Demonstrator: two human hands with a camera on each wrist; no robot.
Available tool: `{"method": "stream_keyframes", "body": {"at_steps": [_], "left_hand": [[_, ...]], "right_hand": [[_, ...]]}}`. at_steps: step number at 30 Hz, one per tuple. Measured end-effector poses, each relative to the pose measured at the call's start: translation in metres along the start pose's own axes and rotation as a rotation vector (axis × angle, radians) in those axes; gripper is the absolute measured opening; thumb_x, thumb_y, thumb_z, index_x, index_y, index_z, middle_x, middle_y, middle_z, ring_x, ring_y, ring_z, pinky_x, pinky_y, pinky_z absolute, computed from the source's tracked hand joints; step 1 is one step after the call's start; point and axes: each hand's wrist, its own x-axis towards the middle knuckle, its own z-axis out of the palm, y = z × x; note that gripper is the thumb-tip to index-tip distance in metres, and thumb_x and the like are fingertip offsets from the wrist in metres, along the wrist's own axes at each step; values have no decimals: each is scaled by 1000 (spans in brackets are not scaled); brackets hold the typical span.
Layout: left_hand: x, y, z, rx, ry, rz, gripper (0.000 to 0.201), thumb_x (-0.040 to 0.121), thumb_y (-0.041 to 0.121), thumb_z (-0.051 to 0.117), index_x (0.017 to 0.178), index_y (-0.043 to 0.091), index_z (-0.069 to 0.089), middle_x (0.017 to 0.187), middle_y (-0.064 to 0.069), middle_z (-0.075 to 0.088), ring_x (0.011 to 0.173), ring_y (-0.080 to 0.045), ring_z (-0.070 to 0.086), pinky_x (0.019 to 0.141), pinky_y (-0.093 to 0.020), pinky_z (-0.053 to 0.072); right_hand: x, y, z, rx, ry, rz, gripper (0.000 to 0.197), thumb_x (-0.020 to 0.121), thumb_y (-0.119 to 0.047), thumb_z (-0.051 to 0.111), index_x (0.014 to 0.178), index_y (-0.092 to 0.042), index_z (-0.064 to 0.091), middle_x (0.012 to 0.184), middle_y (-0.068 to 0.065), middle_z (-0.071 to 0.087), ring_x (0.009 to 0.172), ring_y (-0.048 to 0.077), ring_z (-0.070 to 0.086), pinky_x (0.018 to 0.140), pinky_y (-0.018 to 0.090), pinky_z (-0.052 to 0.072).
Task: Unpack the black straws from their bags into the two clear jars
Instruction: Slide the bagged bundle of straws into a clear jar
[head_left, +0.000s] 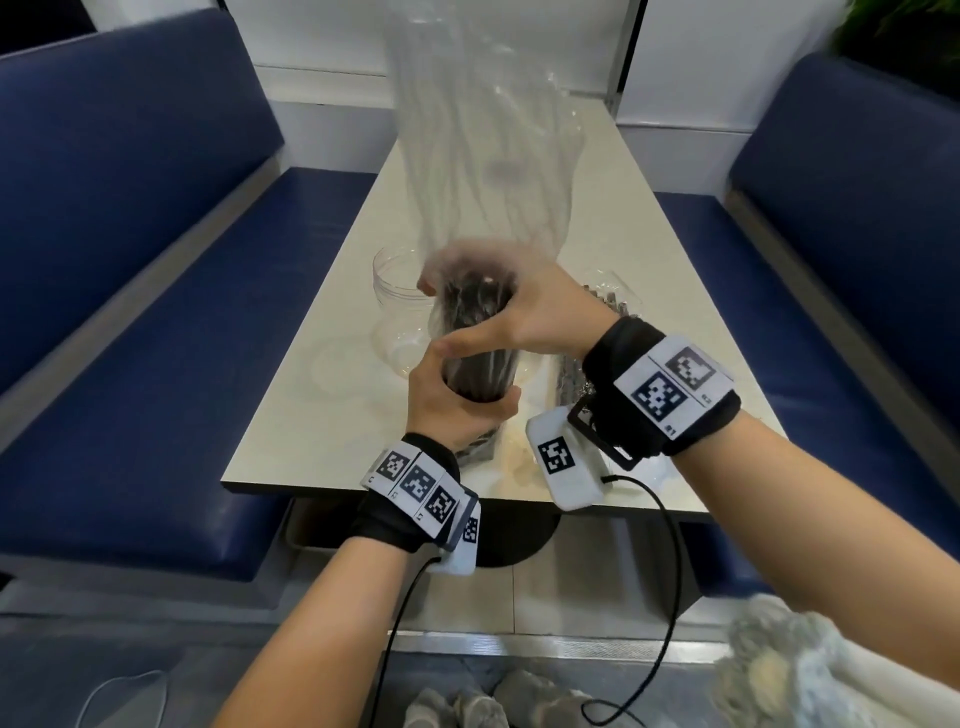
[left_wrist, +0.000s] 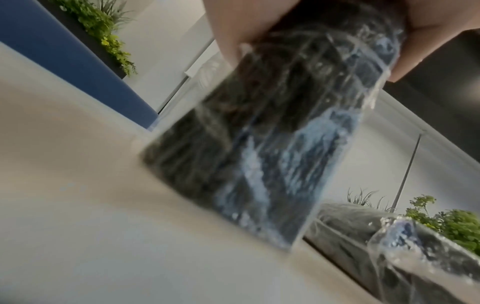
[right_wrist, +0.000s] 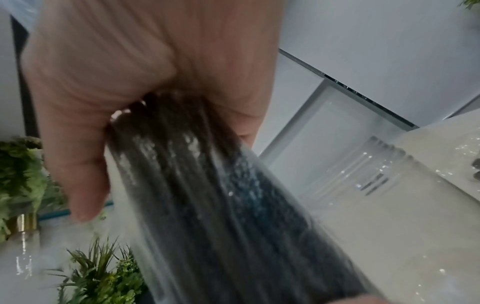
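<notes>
Item: bundle of black straws (head_left: 480, 338) in clear bag (head_left: 483, 156), upright on counter (head_left: 322, 332), just beside empty clear jar (head_left: 397, 312). Left hand (head_left: 447, 405) fingers wrapped low; right hand (head_left: 519, 317) fingers clasped near top. Advice: clamp straws low, peel bag upward steadily.

The clear bag (head_left: 483, 130) is smeared by motion; its top edge runs off the head view. Fingertips of the right hand (head_left: 524, 312) are blurred, their grip unreadable there. The straw bundle (head_left: 480, 353) base is hidden behind the left hand (head_left: 447, 405). A second bag of straws (head_left: 571, 374) is largely covered by the right wrist. The jar (right_wrist: 363, 181) is cut off at the right-wrist view's edge.
</notes>
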Motion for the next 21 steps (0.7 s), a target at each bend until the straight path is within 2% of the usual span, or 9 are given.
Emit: {"method": "stream_keyframes", "body": {"at_steps": [2, 5, 9, 10, 13, 14, 17, 20, 21], "left_hand": [[-3, -2, 0, 21, 5, -15, 68, 60, 12, 85, 118, 4, 52, 103, 0, 58, 102, -16, 58, 78, -22, 46], [-10, -5, -2, 54, 9, -3, 66, 61, 9, 84, 118, 9, 51, 101, 4, 57, 103, -14, 59, 80, -19, 44], [-13, 10, -5, -8, 54, 63, 76, 51, 14, 90, 111, 23, 44, 94, 22, 54, 87, 20, 55, 70, 3, 40], [-11, 13, -2, -35, 73, 70, 75, 51, 15, 91, 111, 20, 46, 95, 21, 55, 87, 20, 55, 69, 4, 40], [-8, 13, 6, -22, 110, 52, 62, 60, 16, 86, 114, 9, 54, 90, 12, 59, 90, -7, 62, 65, 4, 41], [-8, 11, 7, -8, 103, 43, 57, 62, 14, 84, 111, 11, 54, 86, 14, 57, 87, -10, 60, 62, 4, 41], [-13, -1, 8, 11, 71, 29, 56, 63, 8, 82, 104, 24, 47, 82, 21, 53, 84, -8, 56, 64, 4, 41], [-18, -4, 6, 15, 48, 25, 64, 59, 10, 86, 109, 23, 48, 92, 13, 57, 89, -6, 57, 75, -6, 47], [-18, -1, 4, 2, 53, 32, 68, 56, 13, 88, 109, 23, 47, 94, 13, 57, 87, -2, 58, 74, -4, 46]], "right_hand": [[-2, 3, 1, 1, -2, -2, 36, 61, -18, 77, 94, -22, 61, 96, -3, 65, 92, 11, 62, 87, 24, 50], [-2, 4, 0, -8, 7, -7, 35, 62, -17, 75, 93, -20, 61, 91, -5, 63, 87, 8, 60, 82, 19, 48], [-2, 4, 1, -6, 13, -17, 34, 61, -16, 75, 93, -19, 62, 89, -6, 63, 88, 8, 61, 84, 21, 50], [-2, 4, 2, -9, 17, -15, 35, 61, -17, 75, 94, -17, 63, 90, -4, 64, 89, 10, 62, 85, 23, 50], [-2, -1, 0, 2, 40, -5, 39, 60, -22, 78, 95, -15, 64, 95, 2, 67, 94, 17, 64, 87, 30, 52], [-2, -3, -2, 6, 50, -7, 40, 59, -24, 78, 95, -18, 62, 96, 2, 67, 96, 18, 65, 87, 31, 53], [-2, -7, -5, 12, 69, 12, 43, 57, -23, 80, 96, -20, 61, 96, -2, 66, 96, 18, 65, 88, 34, 53], [-6, -4, -5, -29, 60, 27, 42, 58, -20, 79, 96, -17, 62, 98, 4, 66, 96, 21, 64, 89, 38, 53], [-7, -2, -4, -41, 56, 35, 41, 60, -18, 79, 97, -16, 62, 98, 4, 66, 96, 20, 63, 89, 38, 53]]}}
